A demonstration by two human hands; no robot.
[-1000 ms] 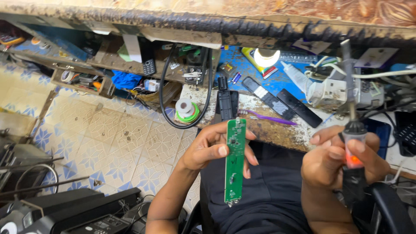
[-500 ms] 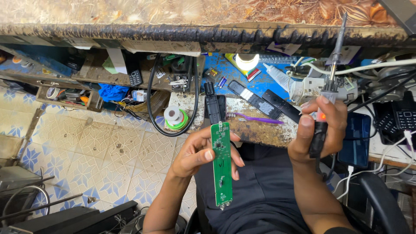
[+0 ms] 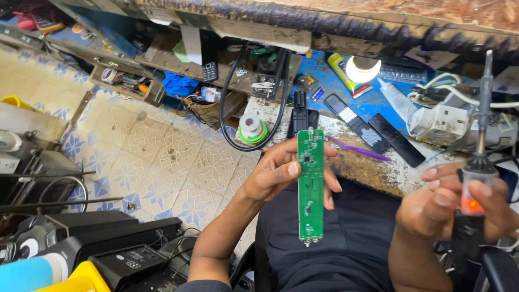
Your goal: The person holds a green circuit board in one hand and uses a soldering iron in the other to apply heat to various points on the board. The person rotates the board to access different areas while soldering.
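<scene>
My left hand (image 3: 281, 173) holds a long narrow green circuit board (image 3: 311, 186) upright by its upper half, over my lap in dark clothing. My right hand (image 3: 451, 208) grips the handle of a soldering iron (image 3: 476, 162), whose thin metal tip points up and away; a small red light glows on its handle. The iron is to the right of the board and apart from it. Both hands sit in front of the worn edge of the workbench (image 3: 378, 167).
On the blue bench top lie two black remote controls (image 3: 400, 139), a purple toothbrush (image 3: 359, 150), a lit round lamp (image 3: 362, 68), a white tube (image 3: 394, 105), a solder spool (image 3: 251, 128) and a black cable loop (image 3: 230, 108). Black electronics (image 3: 119, 249) stand on the tiled floor at left.
The soldering iron in my right hand has moved right and lower, away from the bench. My left hand keeps the green board upright; the view has shifted slightly.
</scene>
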